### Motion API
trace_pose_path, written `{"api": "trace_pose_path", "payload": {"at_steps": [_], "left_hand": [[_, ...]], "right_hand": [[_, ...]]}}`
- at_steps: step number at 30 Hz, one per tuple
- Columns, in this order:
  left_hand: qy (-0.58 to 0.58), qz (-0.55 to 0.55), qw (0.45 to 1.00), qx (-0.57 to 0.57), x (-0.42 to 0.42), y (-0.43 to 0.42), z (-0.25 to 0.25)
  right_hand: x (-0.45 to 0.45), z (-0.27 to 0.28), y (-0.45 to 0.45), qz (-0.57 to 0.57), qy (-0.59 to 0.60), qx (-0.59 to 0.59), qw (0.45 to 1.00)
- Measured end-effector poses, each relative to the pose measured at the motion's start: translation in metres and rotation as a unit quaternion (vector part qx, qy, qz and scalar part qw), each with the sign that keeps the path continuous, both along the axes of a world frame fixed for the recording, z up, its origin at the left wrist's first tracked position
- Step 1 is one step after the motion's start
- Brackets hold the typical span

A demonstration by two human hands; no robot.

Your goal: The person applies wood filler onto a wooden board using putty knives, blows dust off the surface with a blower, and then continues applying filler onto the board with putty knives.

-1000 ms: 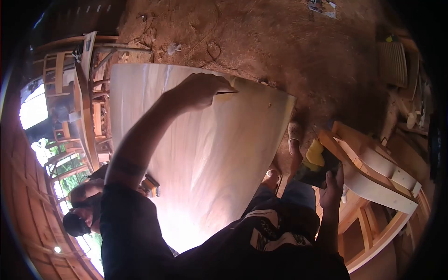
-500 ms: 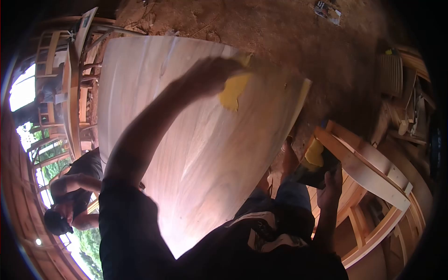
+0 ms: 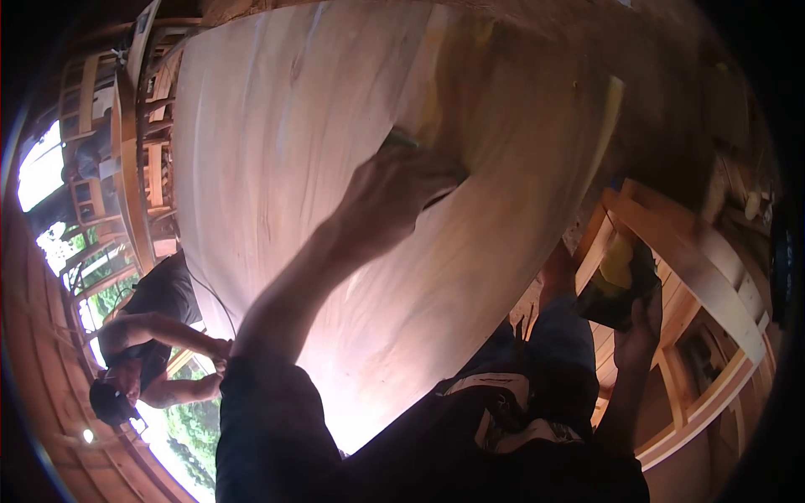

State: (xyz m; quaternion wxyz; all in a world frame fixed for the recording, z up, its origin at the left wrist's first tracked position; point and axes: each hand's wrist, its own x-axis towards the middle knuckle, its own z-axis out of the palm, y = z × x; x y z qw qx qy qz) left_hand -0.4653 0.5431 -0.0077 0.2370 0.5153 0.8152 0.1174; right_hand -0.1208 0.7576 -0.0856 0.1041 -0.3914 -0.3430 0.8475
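Wooden panel [image 3: 285, 159] fills the frame's centre. Your left hand [image 3: 390, 189] grips a scraper [image 3: 404, 137] over it; your right hand [image 3: 641, 325] grasps a board [image 3: 602, 305] bearing yellow paste [image 3: 617, 261], right of centre.

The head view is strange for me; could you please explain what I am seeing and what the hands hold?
These are a person's bare hands, not a machine. The camera is worn on the head, looking forward and down. The left hand holds a flat tool at a broad wooden panel; a blurred yellowish smear lies on the panel beyond it. The right hand holds a dark plate with yellow paste on it. Another person is at the picture's left.
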Motion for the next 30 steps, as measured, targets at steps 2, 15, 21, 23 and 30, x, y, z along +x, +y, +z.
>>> {"api": "trace_pose_path", "payload": {"at_steps": [2, 15, 21, 23, 30], "left_hand": [[0.018, 0.001, 1.000, -0.006, 0.033, -0.029, -0.003], [0.141, -0.068, 0.974, -0.164, -0.032, 0.039, 0.005], [0.078, -0.178, 0.981, 0.000, -0.114, 0.129, -0.046], [0.053, -0.154, 0.985, -0.048, -0.085, 0.099, -0.021], [0.020, -0.024, 0.992, -0.123, 0.028, -0.048, -0.003]], "right_hand": [[0.018, 0.003, -0.013, -0.013, -0.003, 0.001, 1.000], [0.059, 0.013, -0.057, -0.049, -0.011, 0.036, 0.998], [0.050, 0.016, -0.054, -0.038, -0.002, 0.060, 0.997], [0.052, 0.012, -0.057, -0.045, -0.061, 0.078, 0.994], [0.037, 0.018, -0.092, -0.005, 0.025, 0.067, 0.997]]}}
